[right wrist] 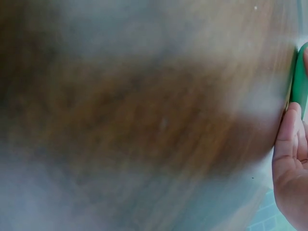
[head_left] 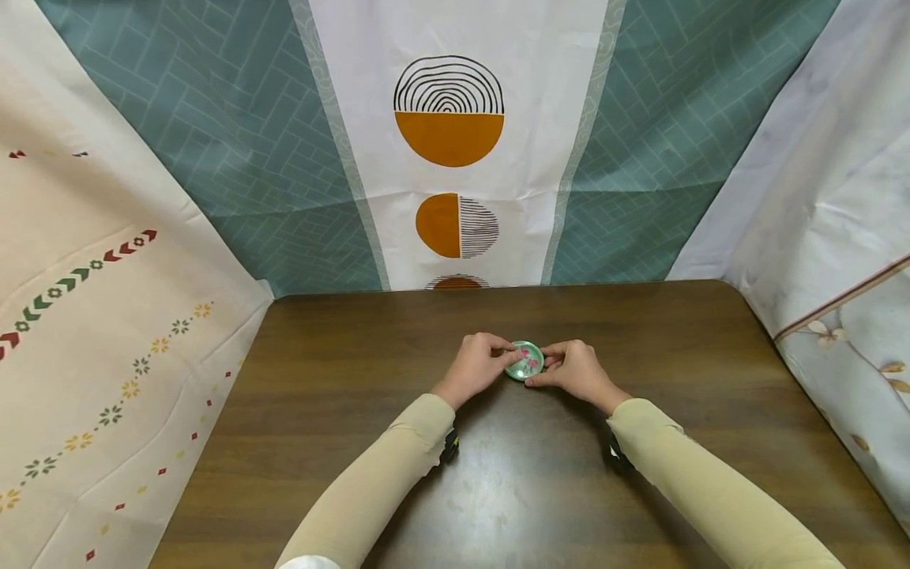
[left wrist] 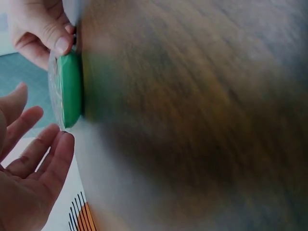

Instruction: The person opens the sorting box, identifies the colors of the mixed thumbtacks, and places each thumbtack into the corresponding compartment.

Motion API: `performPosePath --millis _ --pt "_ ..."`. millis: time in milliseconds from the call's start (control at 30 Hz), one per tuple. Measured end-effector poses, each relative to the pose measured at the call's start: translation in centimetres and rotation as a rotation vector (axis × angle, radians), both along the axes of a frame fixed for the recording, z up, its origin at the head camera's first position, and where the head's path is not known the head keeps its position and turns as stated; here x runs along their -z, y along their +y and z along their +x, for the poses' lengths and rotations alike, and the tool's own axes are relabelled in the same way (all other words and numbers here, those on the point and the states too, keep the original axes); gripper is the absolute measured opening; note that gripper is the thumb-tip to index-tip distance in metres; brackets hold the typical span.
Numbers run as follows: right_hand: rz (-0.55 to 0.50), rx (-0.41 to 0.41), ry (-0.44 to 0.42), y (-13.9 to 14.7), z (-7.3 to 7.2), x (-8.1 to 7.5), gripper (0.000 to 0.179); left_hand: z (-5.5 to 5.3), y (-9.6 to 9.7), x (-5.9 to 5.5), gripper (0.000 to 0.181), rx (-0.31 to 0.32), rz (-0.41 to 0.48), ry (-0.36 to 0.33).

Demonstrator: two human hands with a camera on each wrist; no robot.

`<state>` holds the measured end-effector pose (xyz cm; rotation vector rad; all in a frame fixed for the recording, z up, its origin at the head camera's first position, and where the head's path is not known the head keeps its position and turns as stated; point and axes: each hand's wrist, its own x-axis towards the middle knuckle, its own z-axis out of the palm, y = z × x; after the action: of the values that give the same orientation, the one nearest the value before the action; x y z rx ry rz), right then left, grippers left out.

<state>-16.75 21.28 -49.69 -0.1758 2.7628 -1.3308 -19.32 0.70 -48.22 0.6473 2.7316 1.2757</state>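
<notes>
A small round green case with a clear top and pink shapes showing inside lies on the brown table, close to its far side. From the right, my right hand grips the rim between thumb and fingers; the left wrist view shows that thumb on the green edge. My left hand is at the opposite side, its thumb over the clear top in the head view. Its fingers look loosely extended in the left wrist view, tips right at the rim. The right wrist view catches only part of the green case.
The brown wooden table spreads around both hands. Behind it hangs a teal and white curtain with orange half circles. Patterned cloths hang at the left and right sides.
</notes>
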Motion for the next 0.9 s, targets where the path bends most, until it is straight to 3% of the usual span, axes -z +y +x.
performPosePath --millis 333,600,900 --pt "0.023 -0.005 -0.008 -0.1 0.3 -0.2 0.055 0.1 0.3 0.0 0.021 0.024 -0.125 0.043" --pt "0.035 -0.022 -0.011 -0.1 0.7 -0.2 0.054 0.6 0.8 -0.6 0.029 0.012 -0.234 0.015" --pt "0.059 -0.029 -0.033 0.1 0.4 -0.4 0.055 0.5 1.8 -1.8 0.027 0.008 -0.373 -0.023"
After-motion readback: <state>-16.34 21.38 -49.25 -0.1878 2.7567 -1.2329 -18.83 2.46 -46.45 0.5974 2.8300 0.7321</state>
